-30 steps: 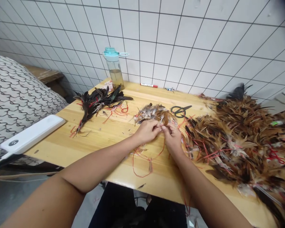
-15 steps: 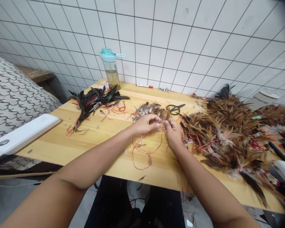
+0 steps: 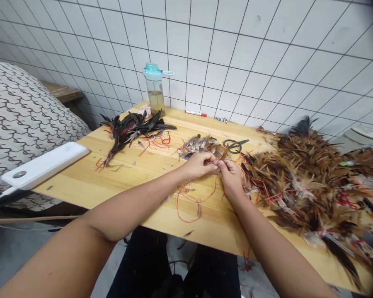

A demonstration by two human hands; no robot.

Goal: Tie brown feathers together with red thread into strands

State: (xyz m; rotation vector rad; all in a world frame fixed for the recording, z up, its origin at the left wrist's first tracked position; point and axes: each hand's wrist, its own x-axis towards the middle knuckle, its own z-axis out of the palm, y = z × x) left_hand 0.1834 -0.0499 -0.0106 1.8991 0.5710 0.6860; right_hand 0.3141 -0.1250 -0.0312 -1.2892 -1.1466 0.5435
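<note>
My left hand (image 3: 199, 164) and my right hand (image 3: 231, 177) meet fingertip to fingertip over the wooden table (image 3: 133, 182), both pinched on a small brown feather (image 3: 224, 154) with red thread (image 3: 189, 203) trailing down toward the table's front edge. Just behind my hands lies a small heap of grey-brown feathers (image 3: 198, 145). A large pile of brown feathers (image 3: 304, 182) tied with red thread spreads to the right of my right hand.
Black scissors (image 3: 235, 145) lie behind my hands. A bunch of dark feathers (image 3: 132, 128) sits at the table's left, a water bottle (image 3: 154, 88) and a red marker (image 3: 195, 112) by the tiled wall. A white device (image 3: 45, 164) rests on the left corner.
The view has shifted slightly; my hands stay pinched together on the feather and thread, moving only a little.
</note>
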